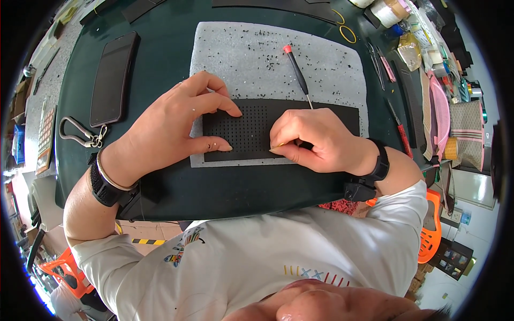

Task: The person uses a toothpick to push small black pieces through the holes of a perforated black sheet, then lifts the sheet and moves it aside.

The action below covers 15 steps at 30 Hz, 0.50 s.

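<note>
A black rectangular sheet [241, 131] with rows of small punched holes lies on a white foam-like mat [241, 53]. My left hand [176, 112] rests at the sheet's left end, thumb and fingers spread apart, fingertips touching it and holding nothing. Over the sheet's middle, just right of the holes, my right hand [316, 139] is closed in a pinch. Whatever is between its fingertips is too small or hidden to make out. A small screwdriver [297, 72] with a red cap lies on the mat beyond my right hand, its tip near the sheet. Tiny black bits are scattered over the mat.
A dark phone [112, 79] and a grey cord loop with a clip [83, 134] lie at left. Yellow-handled scissors [347, 33], tweezers [376, 64] and a red-handled tool [402, 138] lie at right. Jars and tape rolls crowd the table's far right edge.
</note>
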Motion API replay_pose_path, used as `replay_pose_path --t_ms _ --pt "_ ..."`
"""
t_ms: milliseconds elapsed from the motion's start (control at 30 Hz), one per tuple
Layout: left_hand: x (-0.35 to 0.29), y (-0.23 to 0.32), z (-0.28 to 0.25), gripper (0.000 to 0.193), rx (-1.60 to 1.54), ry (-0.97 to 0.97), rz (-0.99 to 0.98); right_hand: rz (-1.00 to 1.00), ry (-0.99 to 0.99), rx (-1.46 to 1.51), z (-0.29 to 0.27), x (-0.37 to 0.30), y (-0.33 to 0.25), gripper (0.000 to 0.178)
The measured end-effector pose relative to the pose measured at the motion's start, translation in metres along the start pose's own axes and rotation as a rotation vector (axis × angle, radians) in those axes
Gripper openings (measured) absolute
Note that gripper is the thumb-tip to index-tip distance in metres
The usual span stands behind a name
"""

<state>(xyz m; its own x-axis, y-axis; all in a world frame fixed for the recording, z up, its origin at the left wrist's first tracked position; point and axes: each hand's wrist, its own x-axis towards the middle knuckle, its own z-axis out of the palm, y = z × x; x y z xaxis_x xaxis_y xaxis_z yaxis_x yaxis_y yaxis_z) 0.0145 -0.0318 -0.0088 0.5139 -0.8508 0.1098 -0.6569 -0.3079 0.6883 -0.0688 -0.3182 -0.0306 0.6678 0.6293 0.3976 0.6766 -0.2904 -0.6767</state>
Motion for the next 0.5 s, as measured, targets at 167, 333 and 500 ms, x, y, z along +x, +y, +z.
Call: replay_pose_path --t_ms 167,333,500 --pt "-0.0003 -0.0012 0.0007 0.051 -0.002 0.006 0.011 0.081 0.007 0.053 -0.0029 -0.0011 -0.0029 0.024" --pt "0.0010 -0.0007 0.0004 0.051 0.002 0.007 0.017 0.053 -0.006 0.013 -0.0019 0.0000 -0.0004 0.024" --pt "-0.0001 -0.0012 0.0008 0.051 0.001 0.006 0.012 0.118 0.028 0.051 -0.0021 -0.0025 -0.0044 0.024"
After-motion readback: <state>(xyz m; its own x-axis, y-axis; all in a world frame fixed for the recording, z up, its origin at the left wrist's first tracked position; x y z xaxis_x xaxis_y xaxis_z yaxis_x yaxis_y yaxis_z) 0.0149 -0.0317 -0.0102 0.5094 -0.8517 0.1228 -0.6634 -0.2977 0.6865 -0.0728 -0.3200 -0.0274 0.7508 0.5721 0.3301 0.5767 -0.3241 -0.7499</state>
